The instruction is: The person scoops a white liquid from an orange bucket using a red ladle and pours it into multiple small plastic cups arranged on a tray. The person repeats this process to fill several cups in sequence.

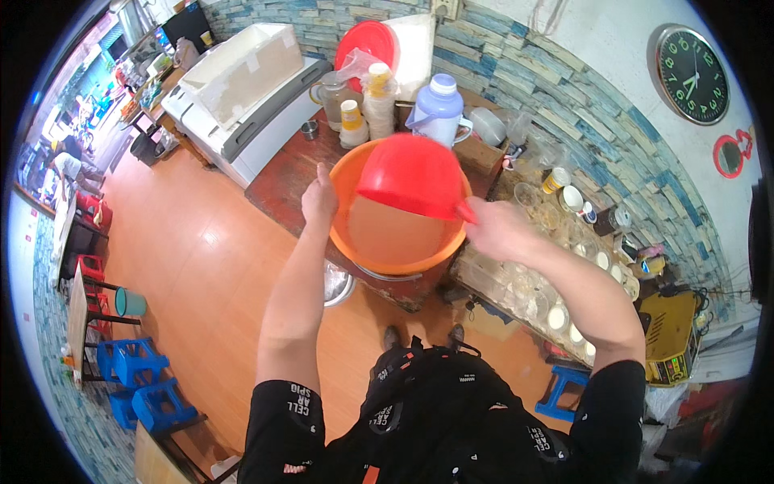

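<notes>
A large orange plastic basin (pixel 343 245) stands at the near part of a worn red table (pixel 281 190), with cloudy, pale brownish liquid (pixel 393 233) inside. My left hand (pixel 319 196) grips its left rim, thumb pointing up. In my right hand (pixel 499 227) is the short handle of a big red plastic scoop (pixel 411 172). The scoop is tipped over the basin, its rounded outside facing up and its mouth turned down toward the liquid. The scoop hides the basin's far side, and its inside is out of sight.
Behind the basin are a lavender thermos jug (pixel 440 109), stacked plastic cups (pixel 380 103) and a glass pitcher (pixel 334 100). Several filled cups (pixel 557 316) cover the side table at right. A white chest freezer (pixel 205 142) and blue stools (pixel 140 363) stand left.
</notes>
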The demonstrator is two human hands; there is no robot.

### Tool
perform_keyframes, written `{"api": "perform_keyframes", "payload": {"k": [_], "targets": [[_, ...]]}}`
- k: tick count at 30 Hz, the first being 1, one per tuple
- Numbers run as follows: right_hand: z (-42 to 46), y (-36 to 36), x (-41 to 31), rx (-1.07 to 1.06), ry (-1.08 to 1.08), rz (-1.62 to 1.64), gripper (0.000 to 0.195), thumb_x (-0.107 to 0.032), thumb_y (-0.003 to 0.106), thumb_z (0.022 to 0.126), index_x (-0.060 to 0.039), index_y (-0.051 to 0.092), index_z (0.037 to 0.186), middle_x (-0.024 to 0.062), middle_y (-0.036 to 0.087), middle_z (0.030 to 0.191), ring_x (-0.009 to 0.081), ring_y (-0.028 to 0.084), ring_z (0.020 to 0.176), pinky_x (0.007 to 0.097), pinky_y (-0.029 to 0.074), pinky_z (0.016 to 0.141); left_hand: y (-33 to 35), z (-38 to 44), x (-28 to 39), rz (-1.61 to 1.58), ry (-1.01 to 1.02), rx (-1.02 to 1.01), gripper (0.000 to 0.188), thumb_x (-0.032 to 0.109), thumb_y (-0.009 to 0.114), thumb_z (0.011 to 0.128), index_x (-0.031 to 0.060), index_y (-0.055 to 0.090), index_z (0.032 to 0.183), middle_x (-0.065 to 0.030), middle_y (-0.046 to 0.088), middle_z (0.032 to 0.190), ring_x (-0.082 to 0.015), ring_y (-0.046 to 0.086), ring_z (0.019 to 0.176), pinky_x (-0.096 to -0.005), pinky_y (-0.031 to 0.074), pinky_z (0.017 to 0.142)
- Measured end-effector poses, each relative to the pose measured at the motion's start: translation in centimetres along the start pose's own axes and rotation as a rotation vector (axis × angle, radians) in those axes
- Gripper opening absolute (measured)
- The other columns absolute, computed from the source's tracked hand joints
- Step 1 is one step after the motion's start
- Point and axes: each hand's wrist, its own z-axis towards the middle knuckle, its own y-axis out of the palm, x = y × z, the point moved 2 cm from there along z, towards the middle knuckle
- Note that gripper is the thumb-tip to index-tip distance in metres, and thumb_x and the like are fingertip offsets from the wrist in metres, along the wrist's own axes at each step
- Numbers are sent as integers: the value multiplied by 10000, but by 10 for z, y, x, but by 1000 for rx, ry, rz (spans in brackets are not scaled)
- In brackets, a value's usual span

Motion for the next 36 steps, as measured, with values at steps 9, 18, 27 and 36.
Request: {"api": "perform_keyframes", "payload": {"k": [9, 18, 27, 36], "targets": [[77, 68, -47, -200, -40, -309, 253, -118, 513, 801, 50, 585, 976, 232, 643, 995, 314, 643, 945, 407, 514, 801, -12, -14, 19, 82, 53, -20, 546, 422, 174, 969, 73, 521, 1205, -232, 623, 1054, -401, 570, 1028, -471, 427, 901], [109, 98, -20, -396, 425, 805, 121, -111, 561, 809, -92, 543, 691, 39, 515, 575, 161, 491, 462, 298, 401, 355, 3, -7, 9, 295, 240, 93, 352, 309, 273, 981, 108, 496, 1165, -202, 655, 858, -379, 649, 794, -499, 524, 663], [45, 77, 17, -748, 662, 1809, 185, -181, 566, 843, -27, 566, 947, 3, 539, 641, 61, 461, 431, 201, 317, 349, -7, -15, 9, -129, -55, 66, 708, 479, 169, 966, -23, 666, 935, -237, 649, 972, -382, 615, 960, -454, 457, 886], [-47, 24, 57, -726, 256, 2264, 364, -200, 493, 887, -2, 513, 1191, 22, 550, 693, 80, 474, 456, 231, 334, 366, -11, -21, 23, 282, 209, 34, 324, 283, 304, 974, 51, 441, 1154, -195, 663, 867, -361, 656, 849, -488, 529, 675]]}}
